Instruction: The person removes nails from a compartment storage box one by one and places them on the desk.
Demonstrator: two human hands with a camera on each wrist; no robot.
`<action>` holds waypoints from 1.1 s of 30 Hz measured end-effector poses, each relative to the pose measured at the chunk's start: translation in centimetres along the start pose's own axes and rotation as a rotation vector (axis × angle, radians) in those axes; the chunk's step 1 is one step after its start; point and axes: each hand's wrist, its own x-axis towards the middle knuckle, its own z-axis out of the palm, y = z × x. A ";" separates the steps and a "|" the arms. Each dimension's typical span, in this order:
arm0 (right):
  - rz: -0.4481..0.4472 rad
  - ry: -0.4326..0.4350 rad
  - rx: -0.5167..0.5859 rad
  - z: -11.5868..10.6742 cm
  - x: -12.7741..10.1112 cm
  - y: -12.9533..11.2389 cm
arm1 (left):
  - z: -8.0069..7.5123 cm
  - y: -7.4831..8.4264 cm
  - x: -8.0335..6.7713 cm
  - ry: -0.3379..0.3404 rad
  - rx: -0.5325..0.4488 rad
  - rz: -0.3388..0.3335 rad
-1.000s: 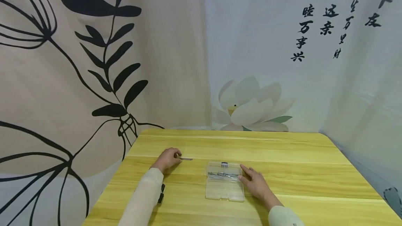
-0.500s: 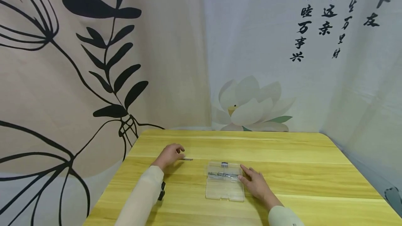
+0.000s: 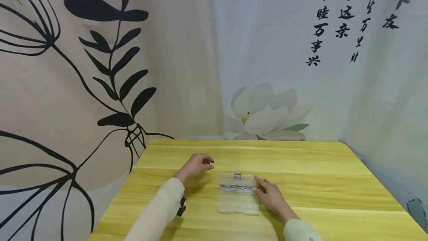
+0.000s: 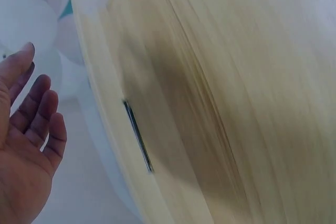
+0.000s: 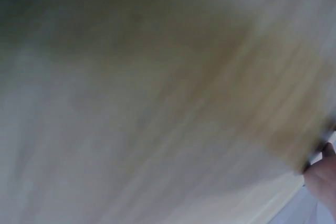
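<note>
- Left hand (image 3: 197, 164) is hovering, fingers loosely curled; whether it is pinching anything cannot be told.
- Right hand (image 3: 271, 196), fingers straight, is steadying the clear case (image 3: 238, 198) mid-tabletop (image 3: 317, 166); a nudge risks spilling its metal pins (image 3: 235, 187).

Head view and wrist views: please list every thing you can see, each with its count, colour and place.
table: one, yellow wood, fills the lower part of the head view.
plastic box: one, clear, flat on the table between the two hands.
metal pins: several, grey, in the far part of the box; exact count too small to tell.
clip: one, dark, at the far edge of the box.
thin rod: one, dark, lies on the table in the left wrist view.
wall cloths: beige with black leaves on the left, pale with a lotus and black writing on the right.
left hand: one, above the table left of the box, holds nothing.
right hand: one, fingers straight, touches the right side of the box.
</note>
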 end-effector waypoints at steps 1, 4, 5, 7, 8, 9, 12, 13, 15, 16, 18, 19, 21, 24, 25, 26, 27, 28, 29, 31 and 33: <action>-0.001 0.002 -0.003 0.1 0.0 0.0 | 0.2 0.3 0.1 -0.003 0.003 0.012; -0.002 0.008 -0.009 0.1 0.1 -0.1 | 1.0 1.0 0.3 -0.021 0.008 0.045; 0.000 0.009 -0.009 0.0 0.0 -0.1 | 1.3 1.2 0.5 -0.029 0.002 0.053; 0.002 0.007 -0.009 -0.1 0.0 -0.1 | 1.9 1.6 0.6 -0.047 -0.016 0.061; 0.004 0.005 -0.007 -0.2 0.0 -0.2 | 2.3 1.8 0.7 -0.054 -0.021 0.068; 0.005 0.004 -0.009 -0.2 0.0 -0.2 | 2.7 1.9 0.8 -0.062 -0.029 0.071; 0.011 0.000 -0.008 -0.3 0.0 -0.2 | 3.7 2.4 0.9 -0.077 -0.054 0.071; 0.013 -0.002 -0.007 -0.3 0.0 -0.3 | 4.0 2.6 0.9 -0.081 -0.059 0.071; 0.016 -0.005 -0.001 -0.3 0.0 -0.3 | 4.6 2.8 0.9 -0.091 -0.062 0.065; 0.016 -0.006 0.002 -0.3 0.0 -0.3 | 4.9 2.9 0.8 -0.095 -0.062 0.063; 0.013 -0.008 0.002 -0.2 0.0 -0.3 | 5.3 3.0 0.8 -0.107 -0.069 0.059; 0.012 -0.008 0.005 -0.1 0.0 -0.2 | 5.5 3.1 0.8 -0.113 -0.071 0.062; 0.008 -0.003 0.003 0.0 0.1 -0.2 | 5.9 3.1 0.7 -0.122 -0.072 0.068; 0.009 0.004 0.000 0.1 0.1 -0.1 | 6.4 3.1 0.8 -0.130 -0.064 0.084; 0.011 0.006 -0.001 0.1 0.1 -0.1 | 6.6 3.1 0.8 -0.131 -0.051 0.091; 0.014 0.007 -0.001 0.1 0.1 -0.1 | 6.7 3.1 0.8 -0.131 -0.039 0.097; 0.016 0.006 -0.003 0.1 0.1 -0.1 | 6.9 3.1 0.9 -0.130 -0.027 0.101; 0.019 0.007 -0.005 0.0 0.1 -0.1 | 7.0 3.2 0.9 -0.128 -0.015 0.105; 0.020 0.008 -0.005 0.0 0.1 -0.2 | 7.1 3.2 1.0 -0.128 0.001 0.108; 0.024 0.009 -0.008 0.0 0.1 -0.2 | 7.3 3.3 1.1 -0.126 0.035 0.119; 0.025 0.010 -0.007 0.0 0.1 -0.2 | 7.5 3.5 1.2 -0.123 0.064 0.128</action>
